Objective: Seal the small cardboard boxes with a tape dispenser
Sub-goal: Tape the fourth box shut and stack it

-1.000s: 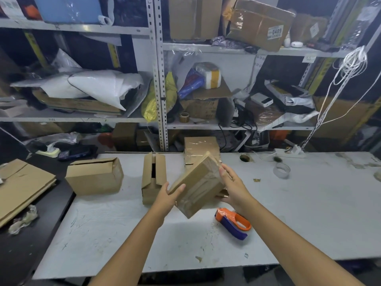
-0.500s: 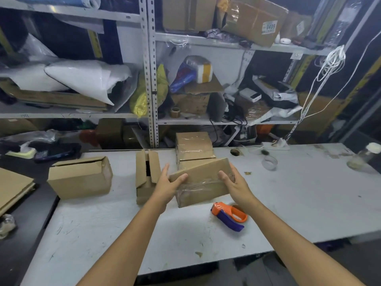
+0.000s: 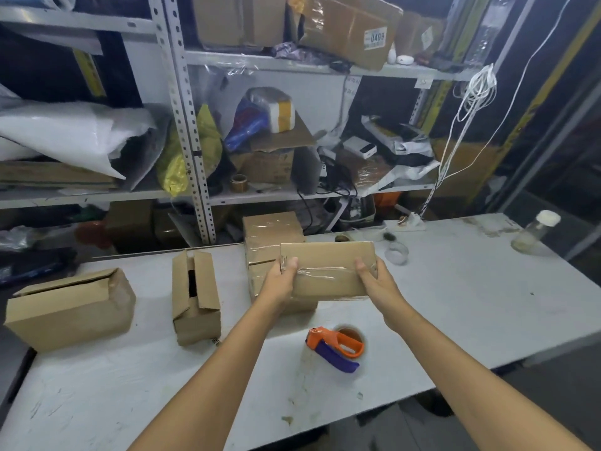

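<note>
Here, I am holding a taped box [image 3: 328, 271] over the desk [image 3: 471, 304], my left hand [image 3: 279, 281] and right hand [image 3: 374, 281] each clamping one end in a curled grip. The dispenser [image 3: 335, 348] is lying on the desk just nearer me; an open box [image 3: 195, 297] is standing at left.

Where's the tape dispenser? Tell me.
Head view: the tape dispenser lies on the table near its front edge, just this side of the taped box held by the left hand and right hand.
</note>
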Motion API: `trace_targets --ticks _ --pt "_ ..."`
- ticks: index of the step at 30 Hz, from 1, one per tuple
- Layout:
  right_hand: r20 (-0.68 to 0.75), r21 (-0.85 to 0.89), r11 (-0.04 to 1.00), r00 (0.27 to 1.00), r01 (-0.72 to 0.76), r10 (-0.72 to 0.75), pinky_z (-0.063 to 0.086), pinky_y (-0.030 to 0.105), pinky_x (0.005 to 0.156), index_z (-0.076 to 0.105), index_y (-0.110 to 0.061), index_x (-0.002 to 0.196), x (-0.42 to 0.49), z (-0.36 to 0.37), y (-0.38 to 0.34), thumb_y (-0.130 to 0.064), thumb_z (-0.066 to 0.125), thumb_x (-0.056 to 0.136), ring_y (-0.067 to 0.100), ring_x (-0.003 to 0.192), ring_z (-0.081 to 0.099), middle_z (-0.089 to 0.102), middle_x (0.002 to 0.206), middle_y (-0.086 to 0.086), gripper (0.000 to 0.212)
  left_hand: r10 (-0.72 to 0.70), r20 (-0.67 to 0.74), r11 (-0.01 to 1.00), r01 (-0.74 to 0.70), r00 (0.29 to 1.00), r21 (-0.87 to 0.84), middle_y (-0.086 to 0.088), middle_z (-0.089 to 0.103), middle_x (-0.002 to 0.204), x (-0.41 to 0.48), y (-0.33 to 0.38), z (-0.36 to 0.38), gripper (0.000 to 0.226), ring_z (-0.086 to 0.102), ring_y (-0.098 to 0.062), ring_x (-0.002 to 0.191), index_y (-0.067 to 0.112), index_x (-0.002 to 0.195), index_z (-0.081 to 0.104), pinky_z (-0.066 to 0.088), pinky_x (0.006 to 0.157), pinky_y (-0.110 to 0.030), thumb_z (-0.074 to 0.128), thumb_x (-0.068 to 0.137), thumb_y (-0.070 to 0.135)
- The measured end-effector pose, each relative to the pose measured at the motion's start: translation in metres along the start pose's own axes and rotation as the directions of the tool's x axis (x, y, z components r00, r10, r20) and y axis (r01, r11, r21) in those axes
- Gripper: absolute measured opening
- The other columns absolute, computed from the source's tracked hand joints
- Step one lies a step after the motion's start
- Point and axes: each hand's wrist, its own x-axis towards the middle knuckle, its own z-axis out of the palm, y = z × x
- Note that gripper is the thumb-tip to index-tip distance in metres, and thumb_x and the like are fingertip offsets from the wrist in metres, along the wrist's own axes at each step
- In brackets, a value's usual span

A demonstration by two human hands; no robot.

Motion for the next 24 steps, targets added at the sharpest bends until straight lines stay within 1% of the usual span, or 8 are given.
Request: trace_targets --ticks 2,5,8,11,14,19,22,24 --pt "-0.003 0.013 1.000 1.000 0.020 -0.020 0.042 0.025 0.084 0.041 -0.028 0.144 0.020 -0.015 0.000 -0.046 0.056 0.097 0.009 0.111 0.054 0.056 0.130 -0.005 0.052 0.033 0.001 0.999 -0.033 0.999 0.002 -0.001 0.055 0.136 0.013 0.010 0.018 0.050 0.055 -0.021 0.118 0.018 0.141 0.045 0.046 0.095 -0.034 0.045 0.101 0.047" --pt "-0.017 0.023 0.998 0.998 0.055 -0.054 0.043 0.023 0.080 0.047 -0.026 0.138 0.060 -0.040 0.000 -0.038 0.058 0.098 0.001 0.103 0.056 0.061 0.124 -0.006 0.043 0.078 -0.004 0.997 -0.078 0.997 0.008 0.001 0.061 0.124 0.037 0.027 0.050 0.037 0.059 -0.012 0.099 0.018 0.133 0.051 0.049 0.077 -0.025 0.047 0.103 0.038" --pt "0.014 0.034 0.997 0.998 0.064 -0.065 0.043 0.022 0.079 0.045 -0.026 0.138 0.110 -0.063 0.003 -0.036 0.057 0.099 -0.002 0.102 0.054 0.059 0.123 -0.007 0.042 0.063 -0.035 0.998 -0.062 0.997 0.012 0.002 0.061 0.125 0.070 0.040 0.085 0.033 0.059 -0.015 0.102 0.023 0.133 0.049 0.053 0.087 -0.034 0.047 0.103 0.036" --pt "0.051 0.019 0.999 0.998 0.044 -0.045 0.043 0.026 0.083 0.045 -0.025 0.139 0.165 -0.083 0.008 -0.035 0.056 0.099 0.008 0.105 0.056 0.059 0.125 -0.004 0.042 0.044 -0.084 0.999 -0.044 0.996 0.007 0.005 0.059 0.126 0.110 0.049 0.117 0.035 0.059 -0.015 0.104 0.024 0.137 0.045 0.052 0.070 -0.026 0.048 0.103 0.034" --pt "0.094 0.001 1.000 0.995 0.024 -0.024 0.041 0.027 0.088 0.048 -0.025 0.135 0.218 -0.098 0.017 -0.033 0.055 0.100 0.011 0.106 0.057 0.061 0.125 -0.003 0.036 -0.010 -0.108 1.000 0.012 0.994 0.016 -0.005 0.062 0.129 0.155 0.047 0.145 0.038 0.062 -0.024 0.111 0.019 0.136 0.049 0.055 0.084 -0.036 0.052 0.101 0.033" --pt "0.154 -0.049 0.998 0.987 -0.041 0.048 0.041 0.025 0.079 0.045 -0.024 0.139 0.296 -0.109 0.037 -0.034 0.054 0.100 0.011 0.103 0.053 0.056 0.120 -0.006 0.041 -0.123 -0.151 0.992 0.126 0.981 0.012 -0.006 0.061 0.128 0.220 0.032 0.178 0.042 0.061 -0.024 0.109 0.018 0.138 0.048 0.053 0.083 -0.032 0.053 0.100 0.035" --pt "0.188 -0.056 0.996 0.979 -0.065 0.074 0.043 0.020 0.071 0.047 -0.027 0.134 0.332 -0.106 0.056 -0.034 0.056 0.099 0.005 0.095 0.054 0.058 0.119 -0.006 0.037 -0.155 -0.140 0.988 0.157 0.978 0.005 -0.006 0.060 0.119 0.248 0.025 0.188 0.035 0.059 -0.019 0.097 0.010 0.132 0.051 0.049 0.070 -0.024 0.051 0.102 0.028" --pt "0.216 -0.038 0.996 0.972 -0.086 0.092 0.045 0.022 0.074 0.049 -0.031 0.128 0.353 -0.101 0.068 -0.037 0.059 0.097 0.004 0.096 0.056 0.060 0.116 -0.009 0.033 -0.171 -0.141 0.984 0.176 0.975 0.019 -0.006 0.059 0.120 0.272 0.017 0.189 0.042 0.060 -0.023 0.101 0.011 0.134 0.051 0.055 0.077 -0.032 0.055 0.099 0.034"
